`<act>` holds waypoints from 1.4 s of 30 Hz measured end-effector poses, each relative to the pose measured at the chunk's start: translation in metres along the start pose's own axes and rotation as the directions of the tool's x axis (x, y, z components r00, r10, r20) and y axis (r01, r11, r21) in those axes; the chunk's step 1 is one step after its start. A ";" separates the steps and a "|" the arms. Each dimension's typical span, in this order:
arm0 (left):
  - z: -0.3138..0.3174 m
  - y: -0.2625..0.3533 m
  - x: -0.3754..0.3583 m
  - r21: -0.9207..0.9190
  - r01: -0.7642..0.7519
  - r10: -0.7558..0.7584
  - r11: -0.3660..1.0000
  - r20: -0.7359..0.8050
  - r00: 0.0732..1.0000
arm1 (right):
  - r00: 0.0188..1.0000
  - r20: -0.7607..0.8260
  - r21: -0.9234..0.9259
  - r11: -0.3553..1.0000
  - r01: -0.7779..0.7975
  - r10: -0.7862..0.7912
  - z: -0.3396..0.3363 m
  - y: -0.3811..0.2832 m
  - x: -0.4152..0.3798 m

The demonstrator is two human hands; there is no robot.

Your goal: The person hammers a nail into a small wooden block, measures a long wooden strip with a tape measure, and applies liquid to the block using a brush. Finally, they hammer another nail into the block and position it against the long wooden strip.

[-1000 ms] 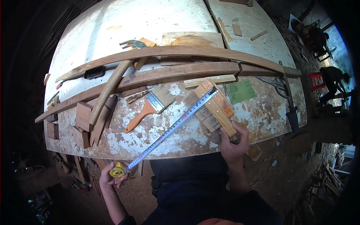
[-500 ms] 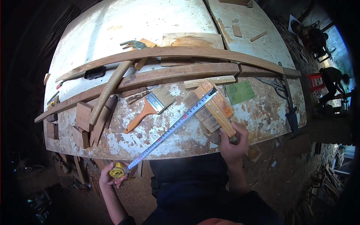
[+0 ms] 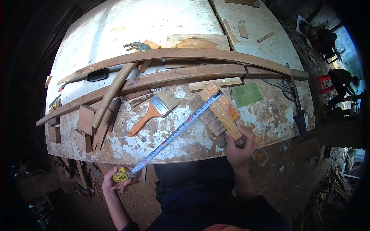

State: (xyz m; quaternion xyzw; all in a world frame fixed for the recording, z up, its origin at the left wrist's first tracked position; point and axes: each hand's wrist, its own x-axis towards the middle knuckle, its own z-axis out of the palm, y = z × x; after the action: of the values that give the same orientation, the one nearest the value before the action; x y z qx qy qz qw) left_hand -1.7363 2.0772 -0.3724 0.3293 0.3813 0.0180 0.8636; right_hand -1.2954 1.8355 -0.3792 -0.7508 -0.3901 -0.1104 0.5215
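Below the near edge of the bench, my left hand is closed round a yellow tape measure. Its extended blade runs up and right over the bench, and the dark end hook lies across a wide wooden-backed brush. My right hand grips the lower end of that brush's riveted wooden back, thumb on the near side. Dark bristles point to the lower left, partly under the blade. Left of the blade lies a paintbrush with an orange handle. A green abrasive sheet is beside the wooden brush.
Long curved wooden pieces span the worn bench. A hammer leans across them near wood blocks. Scissors and a handsaw lie at right. Another person bends beside a red stool.
The blade's hook end has shifted very slightly on the wooden brush. Both hands keep their places and grips.
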 end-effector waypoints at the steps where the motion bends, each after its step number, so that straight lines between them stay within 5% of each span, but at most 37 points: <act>1: 0.000 0.000 0.000 -0.003 0.003 -0.003 1.000 -0.006 1.000 | 1.000 -0.001 -0.005 1.000 0.002 -0.002 0.000 0.000 0.000; 9: 0.000 0.002 -0.002 -0.027 -0.028 0.030 0.999 0.085 0.996 | 1.000 0.011 -0.011 1.000 0.016 -0.016 -0.001 -0.003 0.003; 15: 0.022 0.011 -0.012 -0.070 -0.235 0.243 0.969 0.157 0.957 | 1.000 0.009 0.002 1.000 0.011 -0.011 0.001 -0.001 0.002; 23: 0.085 0.016 0.007 0.151 -0.638 0.652 0.755 -0.082 0.753 | 1.000 0.010 -0.014 1.000 0.002 -0.002 0.000 -0.002 0.001; 26: 0.108 0.009 0.026 0.213 -0.667 0.696 0.714 -0.324 0.641 | 1.000 0.005 -0.016 1.000 0.010 -0.010 0.001 -0.003 0.003; 29: 0.113 0.006 0.038 0.293 -0.694 0.752 0.658 -0.203 0.627 | 1.000 0.001 -0.006 1.000 0.008 -0.008 0.000 -0.001 0.001; 42: 0.119 0.011 0.052 0.293 -0.705 0.763 0.645 -0.212 0.610 | 1.000 0.009 -0.004 1.000 0.010 -0.010 0.001 -0.001 0.001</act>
State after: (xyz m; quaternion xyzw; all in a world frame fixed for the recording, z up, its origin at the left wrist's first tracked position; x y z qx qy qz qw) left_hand -1.6168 2.0343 -0.3412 0.5260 0.3451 0.3895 0.6727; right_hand -1.2955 1.8369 -0.3779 -0.7504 -0.3961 -0.1105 0.5175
